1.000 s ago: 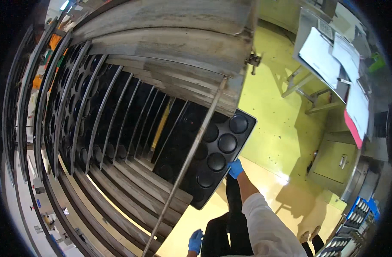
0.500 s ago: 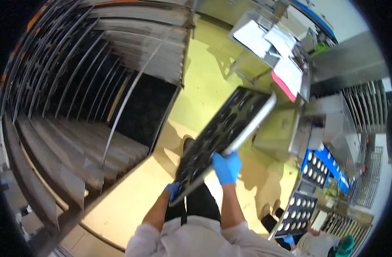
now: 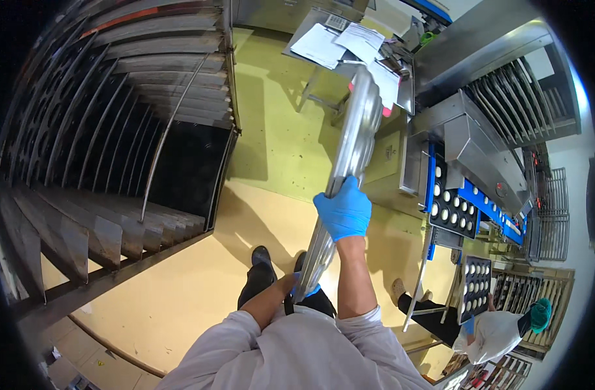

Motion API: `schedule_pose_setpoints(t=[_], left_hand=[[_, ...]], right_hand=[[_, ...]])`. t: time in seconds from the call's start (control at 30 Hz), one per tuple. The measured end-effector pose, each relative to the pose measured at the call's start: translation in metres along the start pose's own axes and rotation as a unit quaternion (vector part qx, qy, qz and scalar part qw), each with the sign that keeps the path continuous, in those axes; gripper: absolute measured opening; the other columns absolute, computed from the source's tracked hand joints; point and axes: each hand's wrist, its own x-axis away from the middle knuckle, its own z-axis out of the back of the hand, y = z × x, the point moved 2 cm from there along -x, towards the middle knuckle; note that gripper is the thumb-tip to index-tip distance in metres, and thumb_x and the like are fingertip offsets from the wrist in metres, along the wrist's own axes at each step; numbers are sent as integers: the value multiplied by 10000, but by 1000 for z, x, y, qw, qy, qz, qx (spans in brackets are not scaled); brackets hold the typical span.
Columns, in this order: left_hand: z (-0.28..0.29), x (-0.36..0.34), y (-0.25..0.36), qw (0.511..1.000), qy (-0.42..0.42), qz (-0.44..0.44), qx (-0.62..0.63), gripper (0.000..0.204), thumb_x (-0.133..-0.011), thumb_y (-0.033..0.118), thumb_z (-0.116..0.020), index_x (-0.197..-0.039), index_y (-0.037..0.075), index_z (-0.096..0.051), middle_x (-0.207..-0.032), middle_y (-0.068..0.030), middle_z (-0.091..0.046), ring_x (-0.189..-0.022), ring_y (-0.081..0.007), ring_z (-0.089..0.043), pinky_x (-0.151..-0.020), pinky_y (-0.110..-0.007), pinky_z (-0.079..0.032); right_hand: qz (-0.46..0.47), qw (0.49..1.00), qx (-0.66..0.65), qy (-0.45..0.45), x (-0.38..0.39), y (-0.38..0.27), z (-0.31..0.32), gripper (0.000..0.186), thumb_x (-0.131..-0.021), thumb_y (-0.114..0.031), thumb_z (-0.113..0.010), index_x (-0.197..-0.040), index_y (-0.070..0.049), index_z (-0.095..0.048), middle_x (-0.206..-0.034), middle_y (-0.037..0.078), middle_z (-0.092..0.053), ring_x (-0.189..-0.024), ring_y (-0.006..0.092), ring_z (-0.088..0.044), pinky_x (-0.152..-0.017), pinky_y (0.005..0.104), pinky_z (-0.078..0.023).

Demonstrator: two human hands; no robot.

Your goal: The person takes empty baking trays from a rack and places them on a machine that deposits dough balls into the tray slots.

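Note:
I hold a long metal baking tray (image 3: pixel 351 143) edge-on, so only its silver underside shows. My right hand (image 3: pixel 344 209), in a blue glove, grips the tray's edge about halfway along. My left hand (image 3: pixel 300 286), also blue-gloved and mostly hidden by the tray, grips its near end close to my body. The tray points away from me toward a steel machine (image 3: pixel 479 140).
A tall empty tray rack (image 3: pixel 115 156) fills the left. Papers lie on a steel table (image 3: pixel 349 45) at the top. A blue conveyor (image 3: pixel 469 201) carries dark trays with pale dough pieces. Another person (image 3: pixel 499 331) in white stands at lower right beside racks.
I have turned right, away from the rack. The tray has swung from showing its dark cup side to edge-on, and now points at the machine.

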Motion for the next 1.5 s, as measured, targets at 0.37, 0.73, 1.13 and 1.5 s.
schedule_pose_setpoints(t=[0.37, 0.73, 1.13, 1.5], left_hand=[[26, 18, 90, 818, 544, -183, 38, 404, -917, 338, -504, -828, -38, -624, -706, -127, -599, -679, -228, -562, -634, -396, -459], [-127, 30, 422, 686, 543, -478, -78, 328, -908, 200, -564, -642, 33, -470, -601, 9, -376, -599, -105, -323, -540, -324, -321], [-282, -67, 882, 544, 370, -647, -386, 328, -806, 247, -491, -713, -48, -600, -739, -301, -551, -712, -458, -556, -622, -501, -403], [-329, -121, 1119, 506, 372, -669, -399, 316, -737, 213, -491, -697, -77, -610, -759, -325, -554, -752, -480, -563, -663, -518, -422]], right_hand=[[-106, 866, -484, 69, 55, 282, 106, 365, -700, 22, -644, -1056, 51, -568, -979, 78, -630, -874, 143, -576, -770, 295, -483], [-83, 626, -733, 254, 12, 481, 193, 485, -700, 18, -592, -1176, 29, -500, -1086, 69, -574, -975, 164, -539, -831, 295, -445], [60, 461, -753, 466, -244, 645, 355, 95, -765, -14, -598, -781, -81, -532, -738, 0, -538, -691, 135, -562, -644, 298, -497], [123, 512, -750, 400, -447, 695, 544, 69, -783, -102, -642, -727, -104, -601, -717, 18, -556, -656, 170, -557, -619, 349, -492]])
